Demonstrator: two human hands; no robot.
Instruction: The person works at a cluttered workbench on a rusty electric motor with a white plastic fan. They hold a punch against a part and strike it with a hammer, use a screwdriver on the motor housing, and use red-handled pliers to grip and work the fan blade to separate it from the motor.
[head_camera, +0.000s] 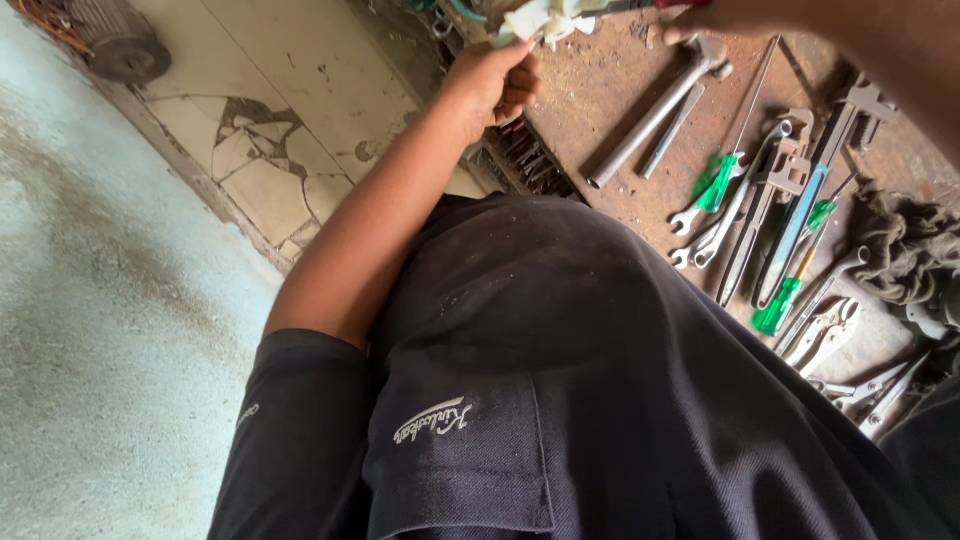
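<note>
L hand (497, 82) curled tight on white plastic part (540, 20) at 12 o'clock; R hand (735, 15) mostly cropped, grip can't tell; tools (770, 210) at 2 o'clock.

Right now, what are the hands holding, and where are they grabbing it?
The left hand grips a whitish, crumpled-looking thing by its lower end. The right hand touches its top, but the picture's edge hides that hold.

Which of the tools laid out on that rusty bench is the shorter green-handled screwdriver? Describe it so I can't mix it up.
Start at the rusty brown workbench on the right, where a row of tools lies beside a crumpled grey rag. Among them, near the rag, the shorter screwdriver lies slanted toward the bench's near edge. Unlike the bare steel spanners around it, its handle is translucent green with a yellow collar.
</note>
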